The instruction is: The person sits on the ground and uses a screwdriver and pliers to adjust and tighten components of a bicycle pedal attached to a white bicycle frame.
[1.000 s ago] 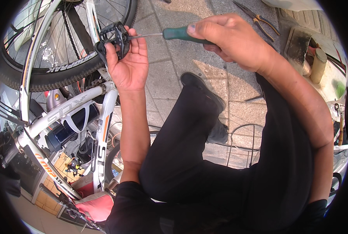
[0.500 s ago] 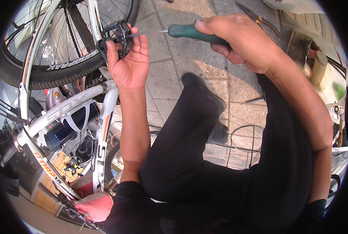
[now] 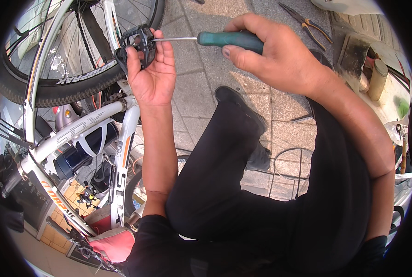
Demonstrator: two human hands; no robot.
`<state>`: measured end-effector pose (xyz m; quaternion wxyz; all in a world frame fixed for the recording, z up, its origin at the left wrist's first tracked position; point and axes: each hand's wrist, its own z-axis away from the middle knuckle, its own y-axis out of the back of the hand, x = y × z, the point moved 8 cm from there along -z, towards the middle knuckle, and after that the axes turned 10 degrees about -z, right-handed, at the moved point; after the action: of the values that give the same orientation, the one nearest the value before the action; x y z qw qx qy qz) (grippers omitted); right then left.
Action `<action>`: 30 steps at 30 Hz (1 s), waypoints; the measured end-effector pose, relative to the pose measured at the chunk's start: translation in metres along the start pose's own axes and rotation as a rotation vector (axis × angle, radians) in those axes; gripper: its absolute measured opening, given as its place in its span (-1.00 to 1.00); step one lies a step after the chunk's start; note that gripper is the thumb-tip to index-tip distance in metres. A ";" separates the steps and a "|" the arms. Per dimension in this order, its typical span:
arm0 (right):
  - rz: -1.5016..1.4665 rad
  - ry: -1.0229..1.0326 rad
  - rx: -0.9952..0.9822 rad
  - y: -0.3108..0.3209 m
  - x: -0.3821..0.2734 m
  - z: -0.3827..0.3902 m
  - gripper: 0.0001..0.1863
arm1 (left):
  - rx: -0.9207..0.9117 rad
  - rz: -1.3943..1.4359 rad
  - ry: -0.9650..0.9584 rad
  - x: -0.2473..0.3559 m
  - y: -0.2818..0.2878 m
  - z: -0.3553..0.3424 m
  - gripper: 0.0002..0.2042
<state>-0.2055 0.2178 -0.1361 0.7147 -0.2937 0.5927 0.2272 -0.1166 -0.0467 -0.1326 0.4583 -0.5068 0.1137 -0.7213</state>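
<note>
My left hand [image 3: 155,81] is closed round a black bicycle pedal [image 3: 144,40], thumb on the near side and fingers behind it. The pedal is beside the bicycle's rear tyre. My right hand [image 3: 282,57] grips a screwdriver [image 3: 229,40] by its dark green handle, the thumb along its lower side and the forefinger over the top. Its thin metal shaft points left, and the tip meets the pedal's right side. Exactly where the tip sits in the pedal is too small to make out.
A white bicycle frame [image 3: 79,121] with a dark bottle [image 3: 83,150] fills the left side. Pliers [image 3: 306,25] with orange and black handles lie on the paving at upper right. Beyond my right arm stands a container [image 3: 376,81] among other items. A thin cable [image 3: 280,152] loops near my shoe.
My right hand has turned about the screwdriver: its thumb has gone from above the handle to below it. The shaft now lies nearly level. My left hand and the pedal stay almost still.
</note>
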 end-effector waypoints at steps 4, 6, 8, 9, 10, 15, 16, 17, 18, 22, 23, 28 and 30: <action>0.028 0.029 -0.016 -0.006 -0.005 0.002 -0.58 | -0.012 0.007 0.000 0.000 -0.002 0.000 -0.58; 0.041 -0.007 -0.055 -0.009 -0.005 0.003 -0.57 | 0.057 -0.025 0.001 0.000 0.002 0.000 -0.64; 0.050 -0.005 -0.057 -0.010 -0.004 0.003 -0.58 | 0.113 -0.048 -0.002 0.000 0.002 0.000 -0.66; 0.054 -0.004 -0.059 -0.010 -0.004 0.003 -0.58 | 0.135 -0.055 -0.008 -0.001 0.001 0.001 -0.66; 0.037 -0.015 -0.059 -0.011 -0.005 0.003 -0.58 | 0.156 -0.062 -0.013 -0.001 0.002 0.002 -0.66; -0.024 0.037 0.013 -0.011 -0.006 0.004 -0.61 | 0.040 0.016 -0.051 0.011 0.006 -0.003 -0.49; -0.027 0.036 0.011 -0.011 -0.006 0.004 -0.61 | 0.053 0.011 -0.062 0.012 0.006 -0.004 -0.48; -0.030 0.035 0.008 -0.011 -0.007 0.005 -0.61 | 0.095 -0.006 -0.077 0.014 0.009 -0.003 -0.47; -0.033 0.034 0.007 -0.011 -0.007 0.004 -0.61 | 0.137 -0.024 -0.090 0.015 0.006 -0.002 -0.46; 0.051 -0.031 -0.090 -0.012 -0.008 0.004 -0.58 | 0.143 -0.022 -0.152 0.026 0.009 -0.001 -0.34; 0.048 -0.023 -0.095 -0.013 -0.008 0.004 -0.58 | 0.176 -0.032 -0.157 0.028 0.011 0.000 -0.31; -0.051 0.022 0.000 -0.012 -0.003 0.008 -0.61 | 0.263 -0.032 -0.153 0.031 0.012 -0.003 -0.23; -0.135 -0.015 0.000 -0.013 0.000 0.010 -0.61 | 0.252 -0.009 -0.151 0.032 0.012 -0.005 -0.23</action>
<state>-0.1894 0.2149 -0.1329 0.7329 -0.3312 0.5660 0.1809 -0.1164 -0.0800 -0.1224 0.5223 -0.4984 -0.0149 -0.6918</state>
